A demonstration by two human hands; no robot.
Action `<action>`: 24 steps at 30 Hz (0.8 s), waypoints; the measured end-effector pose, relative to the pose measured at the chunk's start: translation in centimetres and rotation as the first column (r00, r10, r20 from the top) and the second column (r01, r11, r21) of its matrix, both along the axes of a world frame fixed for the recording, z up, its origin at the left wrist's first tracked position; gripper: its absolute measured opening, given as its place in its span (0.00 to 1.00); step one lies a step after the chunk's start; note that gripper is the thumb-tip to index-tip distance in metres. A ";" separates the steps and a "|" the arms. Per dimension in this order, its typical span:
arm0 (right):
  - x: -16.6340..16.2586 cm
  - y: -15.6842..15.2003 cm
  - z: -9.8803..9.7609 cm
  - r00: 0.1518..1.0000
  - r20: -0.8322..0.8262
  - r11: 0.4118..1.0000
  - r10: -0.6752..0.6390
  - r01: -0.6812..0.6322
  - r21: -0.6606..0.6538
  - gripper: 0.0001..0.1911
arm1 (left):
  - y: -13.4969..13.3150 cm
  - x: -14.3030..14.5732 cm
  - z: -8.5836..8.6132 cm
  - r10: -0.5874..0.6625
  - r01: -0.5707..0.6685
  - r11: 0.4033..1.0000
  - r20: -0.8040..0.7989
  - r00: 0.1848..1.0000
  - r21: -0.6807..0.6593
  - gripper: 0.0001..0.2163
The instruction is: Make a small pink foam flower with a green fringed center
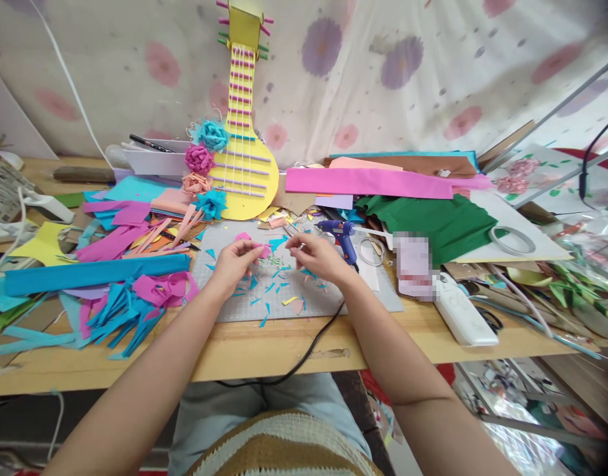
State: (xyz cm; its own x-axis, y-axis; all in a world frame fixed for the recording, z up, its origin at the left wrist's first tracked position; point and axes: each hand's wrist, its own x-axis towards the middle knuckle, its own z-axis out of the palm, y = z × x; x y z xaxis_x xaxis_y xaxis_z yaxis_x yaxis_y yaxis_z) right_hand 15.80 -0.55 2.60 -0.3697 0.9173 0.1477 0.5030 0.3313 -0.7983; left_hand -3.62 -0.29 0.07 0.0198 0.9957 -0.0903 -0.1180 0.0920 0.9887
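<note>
Over the mat our left hand pinches a pink scrap, right hand pinched nearby at three o'clock, glue gun within reach.

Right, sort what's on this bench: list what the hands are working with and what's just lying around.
In hand:
left hand
right hand
pink paper piece
cutting mat

Lying about:
glue gun
paper guitar
green sheet
tape roll
blue paper strip

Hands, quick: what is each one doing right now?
Left hand: fingers pinched on a small pink paper piece.
Right hand: fingers curled above the grey cutting mat; contents cannot be told.
</note>
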 end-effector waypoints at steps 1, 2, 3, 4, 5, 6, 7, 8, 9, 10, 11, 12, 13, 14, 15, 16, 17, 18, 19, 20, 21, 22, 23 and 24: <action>0.9 0.0 0.2 0.999 0.039 0.998 -0.007 0.009 -0.057 0.07 | 0.2 -0.2 0.0 0.065 -0.064 0.998 0.050 0.997 -0.006 0.15; 1.9 0.0 0.5 0.998 0.063 0.994 -0.023 0.030 -0.108 0.06 | 0.5 -0.5 0.0 0.118 -0.117 0.993 0.093 0.989 -0.015 0.16; 2.9 -0.1 0.8 0.994 0.101 0.986 -0.052 0.066 -0.150 0.06 | 0.6 -0.7 0.0 0.160 -0.158 0.987 0.129 0.979 -0.025 0.16; 4.1 -0.3 1.1 0.984 0.168 0.978 -0.058 0.090 -0.187 0.05 | 0.8 -0.9 0.1 0.190 -0.186 0.982 0.156 0.969 -0.038 0.16; 5.2 -0.5 1.4 0.973 0.223 0.971 -0.062 0.111 -0.211 0.05 | 0.9 -1.1 0.1 0.214 -0.208 0.977 0.179 0.960 -0.051 0.15; 6.3 -0.8 1.7 0.961 0.267 0.962 -0.070 0.136 -0.236 0.06 | 0.9 -1.2 0.1 0.229 -0.220 0.973 0.197 0.953 -0.065 0.14; 7.3 -1.1 2.0 0.948 0.304 0.950 -0.095 0.177 -0.257 0.09 | 0.9 -1.2 0.1 0.235 -0.224 0.972 0.212 0.948 -0.076 0.13; 8.2 -1.3 2.1 0.929 0.353 0.942 -0.107 0.208 -0.262 0.13 | 0.9 -1.2 0.1 0.234 -0.221 0.972 0.223 0.946 -0.082 0.12; 9.0 -1.5 2.2 0.903 0.413 0.939 -0.119 0.237 -0.248 0.16 | 0.8 -1.2 0.1 0.229 -0.215 0.973 0.232 0.945 -0.083 0.12; 9.6 -1.6 2.1 0.863 0.479 0.935 -0.160 0.287 -0.206 0.19 | 0.8 -1.1 0.0 0.222 -0.208 0.975 0.240 0.945 -0.082 0.11; 10.0 -1.5 1.9 0.809 0.537 0.926 -0.237 0.356 -0.127 0.22 | 0.8 -1.0 0.0 0.216 -0.202 0.976 0.246 0.945 -0.080 0.10; 10.4 -1.4 1.5 0.746 0.571 0.902 -0.342 0.431 -0.024 0.23 | 0.8 -1.0 0.0 0.212 -0.198 0.977 0.251 0.945 -0.080 0.10; 10.6 -1.1 1.1 0.685 0.574 0.864 -0.449 0.496 0.084 0.24 | 0.8 -0.9 -0.1 0.208 -0.194 0.978 0.253 0.945 -0.081 0.10; 10.6 -0.6 0.5 0.640 0.549 0.823 -0.538 0.539 0.178 0.25 | 0.8 -0.9 -0.1 0.205 -0.190 0.978 0.251 0.946 -0.082 0.10; 10.6 -0.1 -0.1 0.619 0.508 0.790 -0.599 0.561 0.247 0.26 | 0.7 -0.9 -0.1 0.202 -0.187 0.979 0.244 0.949 -0.082 0.10; 10.4 0.4 -0.7 0.627 0.467 0.778 -0.624 0.557 0.292 0.27 | 0.7 -0.8 -0.2 0.195 -0.181 0.980 0.230 0.953 -0.080 0.11; 10.2 1.0 -1.3 0.645 0.442 0.781 -0.623 0.545 0.305 0.27 | 0.7 -0.7 -0.2 0.186 -0.174 0.982 0.210 0.960 -0.077 0.11; 9.9 1.5 -1.8 0.659 0.430 0.786 -0.617 0.546 0.290 0.26 | 0.6 -0.6 -0.3 0.176 -0.166 0.984 0.183 0.967 -0.073 0.12; 9.6 1.9 -2.2 0.674 0.425 0.795 -0.604 0.549 0.258 0.25 | 0.6 -0.5 -0.4 0.160 -0.152 0.986 0.149 0.976 -0.064 0.12; 9.3 2.3 -2.6 0.680 0.424 0.797 -0.598 0.560 0.227 0.23 | 0.5 -0.4 -0.5 0.139 -0.134 0.990 0.110 0.984 -0.051 0.12; 9.0 2.6 -2.8 0.678 0.421 0.790 -0.603 0.581 0.196 0.22 | 0.4 -0.2 -0.6 0.115 -0.113 0.993 0.068 0.991 -0.035 0.13; 8.8 2.8 -2.9 0.675 0.408 0.777 -0.615 0.606 0.171 0.21 | 0.3 0.0 -0.8 0.091 -0.090 0.996 0.023 0.996 -0.021 0.13; 8.6 2.9 -2.9 0.669 0.381 0.757 -0.639 0.635 0.153 0.20 | 0.2 0.1 -0.9 0.066 -0.066 0.998 -0.019 0.998 -0.007 0.13; 8.5 2.9 -2.9 0.665 0.333 0.733 -0.668 0.666 0.141 0.20 | 0.1 0.3 -1.0 0.046 -0.045 0.999 -0.054 0.997 0.005 0.13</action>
State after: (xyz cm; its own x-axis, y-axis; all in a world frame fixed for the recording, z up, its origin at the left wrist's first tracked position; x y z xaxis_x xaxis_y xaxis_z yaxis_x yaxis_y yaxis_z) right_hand 24.26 2.33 -0.26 0.3149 0.9382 0.1439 0.8249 -0.1955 -0.5304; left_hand -3.33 -0.16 -0.95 -0.0303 0.9959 -0.0858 -0.0680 0.0835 0.9942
